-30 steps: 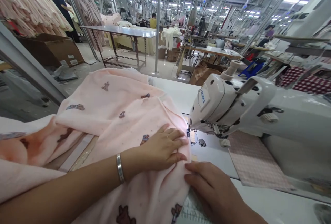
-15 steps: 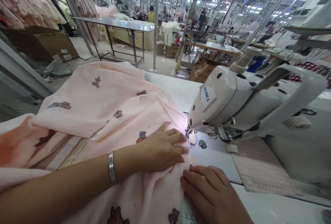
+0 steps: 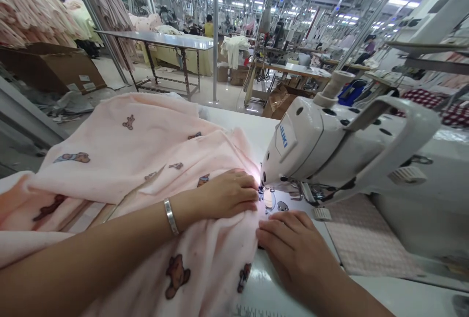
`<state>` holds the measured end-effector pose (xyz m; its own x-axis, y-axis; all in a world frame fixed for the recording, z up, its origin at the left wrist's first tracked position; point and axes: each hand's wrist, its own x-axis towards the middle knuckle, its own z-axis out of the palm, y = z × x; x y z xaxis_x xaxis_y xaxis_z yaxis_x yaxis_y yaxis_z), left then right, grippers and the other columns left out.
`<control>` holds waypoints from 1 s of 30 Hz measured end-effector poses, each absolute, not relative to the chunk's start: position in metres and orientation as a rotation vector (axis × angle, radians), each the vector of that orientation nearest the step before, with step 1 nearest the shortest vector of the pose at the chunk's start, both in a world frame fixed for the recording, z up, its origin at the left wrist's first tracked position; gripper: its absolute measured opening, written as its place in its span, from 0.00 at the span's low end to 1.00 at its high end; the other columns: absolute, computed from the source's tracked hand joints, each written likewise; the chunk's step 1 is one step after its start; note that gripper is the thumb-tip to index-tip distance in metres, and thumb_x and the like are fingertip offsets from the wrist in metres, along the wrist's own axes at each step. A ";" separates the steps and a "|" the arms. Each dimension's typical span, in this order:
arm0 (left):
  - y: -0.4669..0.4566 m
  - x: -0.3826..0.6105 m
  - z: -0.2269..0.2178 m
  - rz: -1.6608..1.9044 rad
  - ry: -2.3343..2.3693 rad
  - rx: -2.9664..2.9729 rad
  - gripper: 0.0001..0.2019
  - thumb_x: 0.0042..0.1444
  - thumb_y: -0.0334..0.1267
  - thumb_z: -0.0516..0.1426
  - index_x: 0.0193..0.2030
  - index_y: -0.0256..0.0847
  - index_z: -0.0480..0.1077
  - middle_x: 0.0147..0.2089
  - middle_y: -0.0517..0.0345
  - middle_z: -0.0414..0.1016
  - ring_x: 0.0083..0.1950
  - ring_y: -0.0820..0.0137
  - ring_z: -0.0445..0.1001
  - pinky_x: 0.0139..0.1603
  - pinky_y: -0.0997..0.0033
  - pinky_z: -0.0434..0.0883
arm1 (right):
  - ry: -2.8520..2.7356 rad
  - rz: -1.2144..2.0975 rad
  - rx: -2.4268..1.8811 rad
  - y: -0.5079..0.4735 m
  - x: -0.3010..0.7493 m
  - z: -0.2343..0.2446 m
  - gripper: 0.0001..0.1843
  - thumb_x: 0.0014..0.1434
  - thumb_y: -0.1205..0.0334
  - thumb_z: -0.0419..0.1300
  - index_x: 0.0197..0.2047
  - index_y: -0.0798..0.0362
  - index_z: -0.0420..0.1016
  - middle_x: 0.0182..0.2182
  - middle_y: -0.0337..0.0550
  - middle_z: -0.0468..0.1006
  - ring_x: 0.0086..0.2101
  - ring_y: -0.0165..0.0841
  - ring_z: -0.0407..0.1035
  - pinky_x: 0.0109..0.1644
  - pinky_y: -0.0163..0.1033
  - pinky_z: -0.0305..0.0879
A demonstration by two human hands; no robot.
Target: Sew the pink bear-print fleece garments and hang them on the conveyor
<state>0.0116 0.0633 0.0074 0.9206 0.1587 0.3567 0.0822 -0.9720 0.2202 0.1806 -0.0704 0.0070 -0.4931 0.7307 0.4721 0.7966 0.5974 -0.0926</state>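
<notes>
A pink fabric (image 3: pixel 146 146) printed with small bears lies spread over the white sewing table (image 3: pixel 242 126). My left hand (image 3: pixel 227 194), a silver bangle on its wrist, presses flat on the fabric with fingers together, fingertips close to the needle of the white sewing machine (image 3: pixel 330 146). My right hand (image 3: pixel 289 246) rests just below, its fingers curled on the fabric's edge near the needle plate (image 3: pixel 273 202). Whether the right fingers pinch the cloth is hidden.
A checked pink cloth (image 3: pixel 351 239) lies under the machine's arm on the right. Beyond the table stand a long metal table (image 3: pixel 157 38), cardboard boxes (image 3: pixel 51 65), hanging pink garments (image 3: pixel 25 9) and other sewing stations with people at work.
Both hands have slid up the table toward the needle with the fabric's edge. My right hand has come closer to the needle plate. The view has shifted slightly.
</notes>
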 end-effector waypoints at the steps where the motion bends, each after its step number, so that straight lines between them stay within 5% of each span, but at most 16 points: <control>1: 0.066 0.013 0.007 0.563 0.187 2.880 0.11 0.64 0.39 0.49 0.37 0.38 0.70 0.40 0.53 0.71 0.44 0.67 0.66 0.49 0.65 0.62 | -2.361 -0.183 -1.228 -0.068 0.181 0.008 0.12 0.59 0.72 0.49 0.38 0.52 0.73 0.35 0.41 0.77 0.39 0.35 0.66 0.43 0.42 0.55; 30: 0.089 0.015 0.010 0.680 0.197 2.824 0.08 0.61 0.35 0.53 0.30 0.39 0.68 0.37 0.57 0.71 0.41 0.69 0.66 0.47 0.70 0.62 | -2.427 -0.283 -1.355 -0.054 0.183 0.006 0.12 0.63 0.64 0.49 0.46 0.53 0.71 0.41 0.44 0.75 0.39 0.36 0.64 0.40 0.42 0.59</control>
<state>0.0155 0.0888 0.0098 0.8833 0.1830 0.4316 0.0764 -0.9646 0.2526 0.1826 -0.0543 0.0062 -0.4841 0.7828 0.3910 0.8518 0.5239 0.0058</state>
